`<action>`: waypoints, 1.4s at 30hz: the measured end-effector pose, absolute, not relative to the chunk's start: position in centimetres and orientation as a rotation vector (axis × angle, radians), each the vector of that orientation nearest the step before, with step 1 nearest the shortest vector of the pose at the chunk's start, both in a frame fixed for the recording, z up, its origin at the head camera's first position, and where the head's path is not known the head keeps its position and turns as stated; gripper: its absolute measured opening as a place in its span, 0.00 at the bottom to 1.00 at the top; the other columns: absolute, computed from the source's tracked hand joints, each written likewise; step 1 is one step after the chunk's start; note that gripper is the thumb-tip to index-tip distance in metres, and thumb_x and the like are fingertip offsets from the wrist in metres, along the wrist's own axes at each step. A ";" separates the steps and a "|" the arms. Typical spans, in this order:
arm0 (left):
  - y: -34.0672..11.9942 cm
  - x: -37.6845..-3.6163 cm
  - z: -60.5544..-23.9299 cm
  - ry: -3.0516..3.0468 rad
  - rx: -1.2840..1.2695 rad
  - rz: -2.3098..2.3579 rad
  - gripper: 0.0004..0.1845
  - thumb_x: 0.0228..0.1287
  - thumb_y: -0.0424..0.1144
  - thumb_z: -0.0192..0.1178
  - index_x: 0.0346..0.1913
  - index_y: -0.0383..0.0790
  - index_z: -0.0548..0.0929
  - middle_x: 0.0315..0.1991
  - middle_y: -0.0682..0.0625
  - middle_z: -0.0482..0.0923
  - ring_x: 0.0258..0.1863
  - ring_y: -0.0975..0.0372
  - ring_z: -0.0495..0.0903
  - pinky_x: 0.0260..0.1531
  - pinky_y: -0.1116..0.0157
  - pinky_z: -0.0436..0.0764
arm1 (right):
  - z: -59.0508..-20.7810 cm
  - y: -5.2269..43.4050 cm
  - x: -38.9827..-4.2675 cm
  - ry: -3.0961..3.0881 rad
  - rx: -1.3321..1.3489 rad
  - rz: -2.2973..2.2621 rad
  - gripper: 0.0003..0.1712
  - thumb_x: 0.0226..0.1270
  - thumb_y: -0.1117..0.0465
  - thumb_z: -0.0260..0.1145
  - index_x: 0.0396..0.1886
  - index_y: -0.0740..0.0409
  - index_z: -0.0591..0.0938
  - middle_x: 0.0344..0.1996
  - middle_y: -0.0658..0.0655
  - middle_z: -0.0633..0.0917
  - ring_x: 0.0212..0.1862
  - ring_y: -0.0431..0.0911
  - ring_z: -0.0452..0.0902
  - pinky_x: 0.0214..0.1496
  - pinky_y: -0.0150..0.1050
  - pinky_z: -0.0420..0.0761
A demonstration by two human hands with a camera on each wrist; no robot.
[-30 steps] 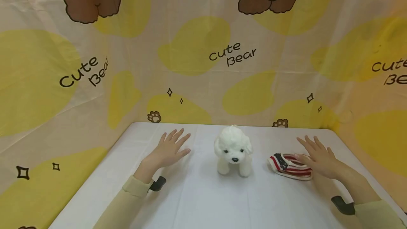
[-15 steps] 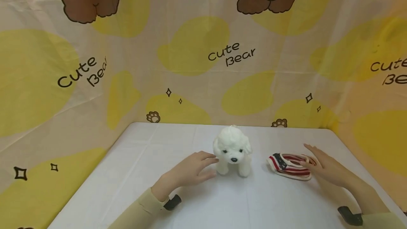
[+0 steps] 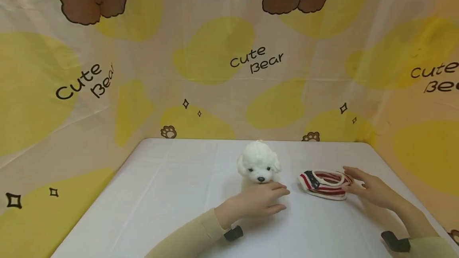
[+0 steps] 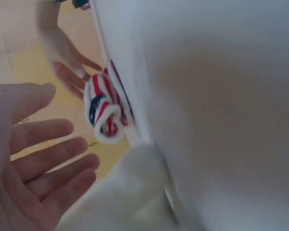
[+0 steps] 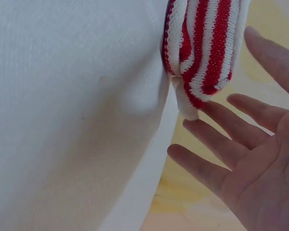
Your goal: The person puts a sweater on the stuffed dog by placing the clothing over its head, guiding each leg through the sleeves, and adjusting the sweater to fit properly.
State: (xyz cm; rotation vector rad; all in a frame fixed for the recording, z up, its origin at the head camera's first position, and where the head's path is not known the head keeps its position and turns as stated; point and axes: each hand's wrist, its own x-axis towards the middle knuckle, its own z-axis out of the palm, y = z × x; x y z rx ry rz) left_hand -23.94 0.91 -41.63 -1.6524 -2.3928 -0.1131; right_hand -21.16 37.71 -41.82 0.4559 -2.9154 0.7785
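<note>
Reaching across the white table, the left hand sits directly in front of the white plush dog, its fingers straight and loosely spread, the fingertips at the toy's chest just under the muzzle. The head view does not settle whether they touch the fur; the left wrist view shows an open palm with the fingers apart and the dog's white fur just beside them, holding nothing. The dog stands upright between the two hands, facing the person, nearer the left hand than the right.

To the right of the dog lies a small knitted garment with red and white stripes and a dark blue patch, flat on the table. The right hand is at its far-right edge, fingers extended and slightly fanned, the fingertips at or against the white rim of the knit. In the right wrist view the fingers are spread and straight, with the striped knit just beyond their tips, not pinched.

Behind both hands hangs a yellow-patched backdrop printed with brown bears and "Cute Bear".
</note>
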 end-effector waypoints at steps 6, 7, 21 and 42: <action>5.1 -24.5 -41.9 -2.455 -1.558 -0.161 0.22 0.70 0.50 0.51 0.62 0.45 0.73 0.58 0.54 0.75 0.57 0.66 0.74 0.60 0.74 0.68 | -42.1 37.7 -21.7 -2.886 0.523 0.749 0.32 0.59 0.55 0.69 0.60 0.66 0.72 0.51 0.67 0.81 0.48 0.49 0.80 0.45 0.48 0.81; 5.6 -24.6 -41.8 -2.485 -1.528 -0.204 0.22 0.70 0.50 0.51 0.62 0.45 0.72 0.58 0.54 0.75 0.57 0.66 0.73 0.60 0.74 0.68 | -42.1 37.7 -21.8 -2.884 0.527 0.733 0.31 0.59 0.55 0.69 0.59 0.65 0.73 0.50 0.66 0.82 0.46 0.45 0.80 0.44 0.44 0.81; 10.6 -26.5 -42.5 -2.778 -0.948 -0.648 0.18 0.61 0.46 0.63 0.53 0.47 0.78 0.43 0.56 0.79 0.40 0.71 0.75 0.34 0.78 0.74 | -41.9 37.3 -21.7 -2.947 0.527 0.817 0.22 0.61 0.55 0.67 0.53 0.60 0.79 0.43 0.58 0.84 0.39 0.37 0.79 0.37 0.34 0.79; 11.3 -26.6 -42.3 -2.633 -1.011 -0.676 0.05 0.57 0.37 0.64 0.37 0.48 0.85 0.29 0.59 0.74 0.25 0.74 0.67 0.24 0.83 0.64 | -40.9 37.9 -21.2 -2.965 0.535 0.958 0.11 0.62 0.55 0.66 0.41 0.53 0.79 0.38 0.51 0.83 0.36 0.30 0.77 0.34 0.29 0.78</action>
